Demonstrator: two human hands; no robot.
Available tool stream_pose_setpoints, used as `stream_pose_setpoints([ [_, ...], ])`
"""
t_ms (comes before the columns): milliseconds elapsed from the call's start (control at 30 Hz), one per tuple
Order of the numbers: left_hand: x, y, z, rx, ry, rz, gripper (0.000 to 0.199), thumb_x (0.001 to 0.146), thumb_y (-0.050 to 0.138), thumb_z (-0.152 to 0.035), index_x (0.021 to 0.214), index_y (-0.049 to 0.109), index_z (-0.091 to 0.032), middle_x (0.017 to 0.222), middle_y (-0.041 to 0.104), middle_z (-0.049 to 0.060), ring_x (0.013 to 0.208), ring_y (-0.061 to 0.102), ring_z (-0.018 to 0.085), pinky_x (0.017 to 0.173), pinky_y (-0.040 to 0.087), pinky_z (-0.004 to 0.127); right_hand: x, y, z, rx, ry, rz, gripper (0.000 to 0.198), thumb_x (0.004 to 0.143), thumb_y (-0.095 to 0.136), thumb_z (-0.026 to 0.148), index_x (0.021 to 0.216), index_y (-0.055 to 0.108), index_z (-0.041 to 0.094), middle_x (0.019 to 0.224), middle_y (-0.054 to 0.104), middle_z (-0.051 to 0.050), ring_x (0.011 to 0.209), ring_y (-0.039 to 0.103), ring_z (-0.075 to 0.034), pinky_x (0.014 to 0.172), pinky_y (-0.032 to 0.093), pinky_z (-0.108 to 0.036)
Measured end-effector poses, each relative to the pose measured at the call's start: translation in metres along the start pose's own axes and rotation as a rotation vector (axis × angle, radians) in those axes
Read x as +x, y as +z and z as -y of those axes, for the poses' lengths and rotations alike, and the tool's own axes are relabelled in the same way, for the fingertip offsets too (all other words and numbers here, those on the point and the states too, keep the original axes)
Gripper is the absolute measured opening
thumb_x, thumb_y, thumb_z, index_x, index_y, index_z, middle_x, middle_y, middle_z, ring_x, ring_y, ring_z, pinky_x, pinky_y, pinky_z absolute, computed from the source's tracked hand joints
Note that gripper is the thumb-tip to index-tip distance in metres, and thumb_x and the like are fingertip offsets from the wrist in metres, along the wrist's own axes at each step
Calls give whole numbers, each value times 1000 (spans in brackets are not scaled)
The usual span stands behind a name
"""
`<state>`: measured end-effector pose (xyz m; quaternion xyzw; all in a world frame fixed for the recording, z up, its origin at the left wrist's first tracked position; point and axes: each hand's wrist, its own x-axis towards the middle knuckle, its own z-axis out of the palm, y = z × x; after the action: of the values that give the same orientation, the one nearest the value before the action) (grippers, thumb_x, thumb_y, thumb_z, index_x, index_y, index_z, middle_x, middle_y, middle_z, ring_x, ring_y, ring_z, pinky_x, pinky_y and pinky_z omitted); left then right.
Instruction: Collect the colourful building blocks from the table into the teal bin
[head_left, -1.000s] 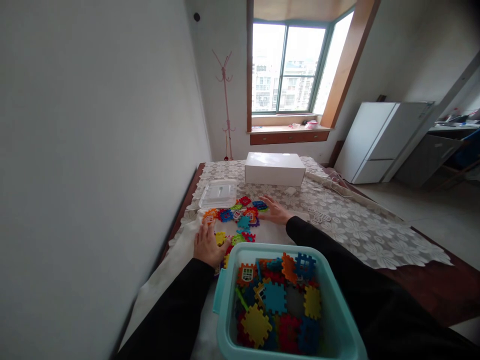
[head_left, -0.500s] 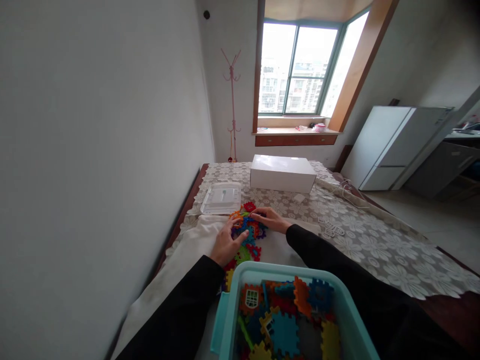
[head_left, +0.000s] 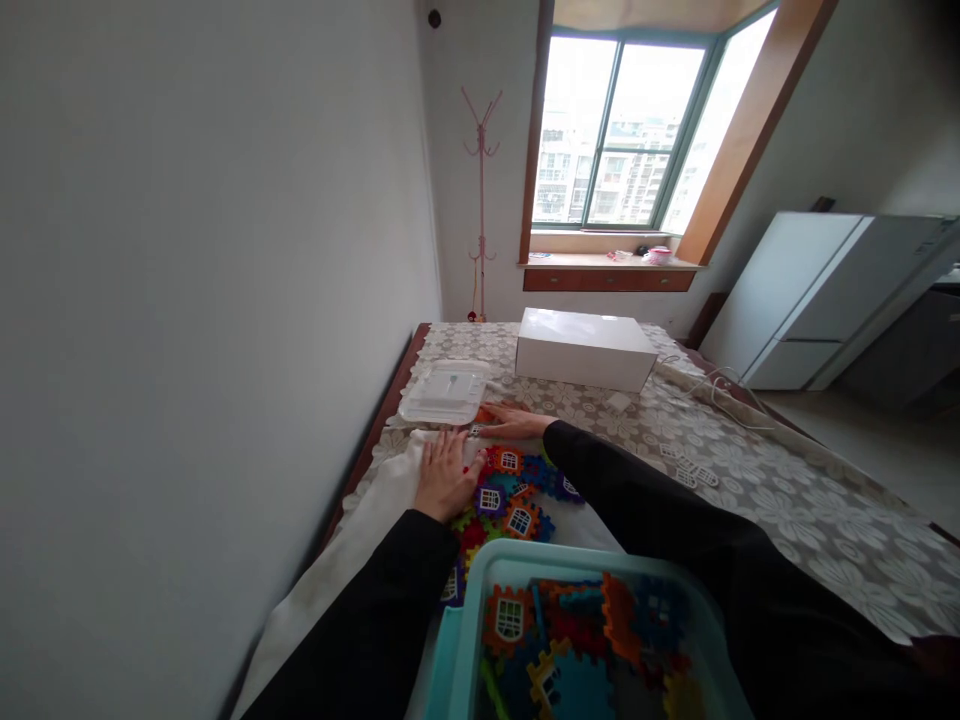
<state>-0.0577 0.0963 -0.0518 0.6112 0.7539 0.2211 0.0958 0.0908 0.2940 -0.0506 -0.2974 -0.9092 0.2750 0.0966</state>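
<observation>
My left hand lies flat on the white cloth, fingers stretched forward, its thumb at the left edge of the colourful toothed plastic building pieces. Several of these pieces carry white window inserts. My right hand reaches across from the right, palm down and fingers extended leftward, over an orange piece and a small white insert near the lid. Neither hand grips anything that I can see. Close to me, a turquoise bin holds more loose pieces, among them an orange one standing on edge.
A clear plastic lid lies beyond my hands, by the wall. Behind it stands a white box on the flowered tablecloth. Loose white inserts and a cable lie to the right.
Both hands have left the heap of pieces and flattened out, the right one moving leftward toward the lid. The pieces now lie spread out on the cloth. The view has shifted slightly.
</observation>
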Motion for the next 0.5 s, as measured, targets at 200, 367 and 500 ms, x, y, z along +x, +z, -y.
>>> stream_pose_setpoints([
  [200,-1,-7,-2,1,29,91,73,109,48,-54,169,41,-13,179,38,14,174,16,33,142,6,61,7,11,23,-41,-160,31,66,96,77,47,156,66,22,155,60,-15,149,53,-39,130,36,-53],
  [367,0,-9,1,-97,138,132,67,109,49,-49,168,45,-18,175,47,11,172,26,29,142,6,59,-3,7,17,-35,-188,18,61,91,81,34,149,70,18,130,70,-13,121,68,-30,112,52,-40],
  [500,1,-8,2,-94,158,130,67,109,48,-44,170,41,-16,177,44,11,170,31,25,143,8,55,-17,1,1,-30,-126,7,44,94,80,39,133,79,18,119,70,-12,107,70,-27,102,56,-38],
])
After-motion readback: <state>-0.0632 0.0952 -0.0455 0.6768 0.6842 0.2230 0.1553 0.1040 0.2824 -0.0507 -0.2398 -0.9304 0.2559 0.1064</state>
